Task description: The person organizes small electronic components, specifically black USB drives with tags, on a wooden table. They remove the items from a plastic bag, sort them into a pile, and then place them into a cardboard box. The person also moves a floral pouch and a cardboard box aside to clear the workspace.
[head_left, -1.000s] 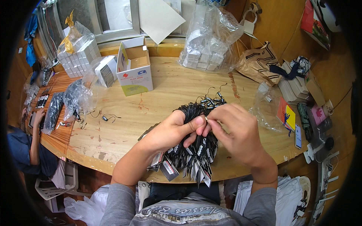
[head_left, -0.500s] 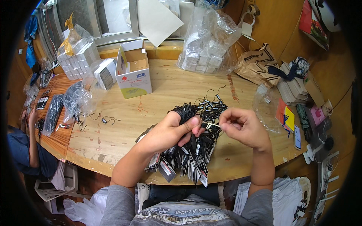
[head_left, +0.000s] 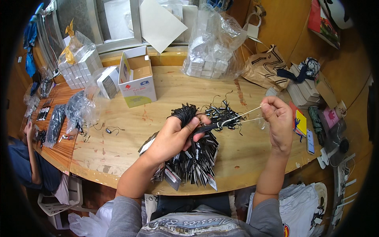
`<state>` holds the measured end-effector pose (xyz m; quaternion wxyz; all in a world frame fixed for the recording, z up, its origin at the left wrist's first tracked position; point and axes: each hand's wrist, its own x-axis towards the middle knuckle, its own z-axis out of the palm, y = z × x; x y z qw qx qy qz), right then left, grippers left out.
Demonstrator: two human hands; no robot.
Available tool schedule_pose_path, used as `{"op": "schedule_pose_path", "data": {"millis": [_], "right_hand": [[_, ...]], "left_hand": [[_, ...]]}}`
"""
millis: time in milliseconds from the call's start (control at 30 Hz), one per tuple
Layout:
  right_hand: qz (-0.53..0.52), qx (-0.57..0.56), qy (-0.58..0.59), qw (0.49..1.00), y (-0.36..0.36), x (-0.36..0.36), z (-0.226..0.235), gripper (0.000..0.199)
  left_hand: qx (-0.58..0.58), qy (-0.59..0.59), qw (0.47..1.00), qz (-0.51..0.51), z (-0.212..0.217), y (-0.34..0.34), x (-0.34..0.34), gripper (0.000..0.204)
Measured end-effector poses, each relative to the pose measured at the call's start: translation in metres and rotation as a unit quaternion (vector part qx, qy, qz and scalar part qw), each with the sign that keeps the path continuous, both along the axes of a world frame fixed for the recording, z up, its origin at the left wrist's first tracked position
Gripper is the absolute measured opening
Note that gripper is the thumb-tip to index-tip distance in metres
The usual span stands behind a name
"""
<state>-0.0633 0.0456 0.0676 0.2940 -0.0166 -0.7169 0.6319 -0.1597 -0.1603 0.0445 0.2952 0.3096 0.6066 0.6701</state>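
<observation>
My left hand point(head_left: 169, 140) is closed around a thick bundle of black cords point(head_left: 183, 113), whose loops bulge above the fist. Below it, many dark hang tags point(head_left: 193, 164) fan out over the table. A tight black end of the bundle point(head_left: 207, 128) sticks out to the right past my left thumb. Around that end sits a thin pale rubber band point(head_left: 246, 115), drawn out in two taut strands. My right hand point(head_left: 278, 124) pinches its far end, away to the right. Just behind the bundle lies a heap of loose black tag cords point(head_left: 223, 112).
An opened carton point(head_left: 138, 93) stands behind on the left, near bagged white boxes point(head_left: 81, 67). Another clear bag of small boxes point(head_left: 209, 59) is at the back. To the right are a paper bag point(head_left: 268, 69) and a phone point(head_left: 310, 141). At far left, a person's arm point(head_left: 33, 158) works.
My right hand has moved right and slightly up, stretching the pale rubber band from a short twist into two long strands. The left hand with the bundle has shifted slightly left.
</observation>
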Motion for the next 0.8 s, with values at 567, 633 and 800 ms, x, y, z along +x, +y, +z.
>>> {"op": "schedule_pose_path", "data": {"millis": [567, 633, 800], "right_hand": [[0.063, 0.293, -0.025, 0.954, 0.004, -0.007, -0.019, 0.009], [0.097, 0.366, 0.007, 0.926, 0.005, 0.004, -0.013, 0.012], [0.209, -0.063, 0.116, 0.969, 0.001, 0.008, -0.03, 0.01]], "left_hand": [[-0.127, 0.079, 0.983, 0.102, 0.004, -0.013, 0.011, 0.015], [-0.101, 0.077, 0.986, 0.109, -0.002, -0.011, 0.008, 0.015], [-0.121, 0.085, 0.988, 0.053, -0.002, -0.009, 0.008, 0.012]]}}
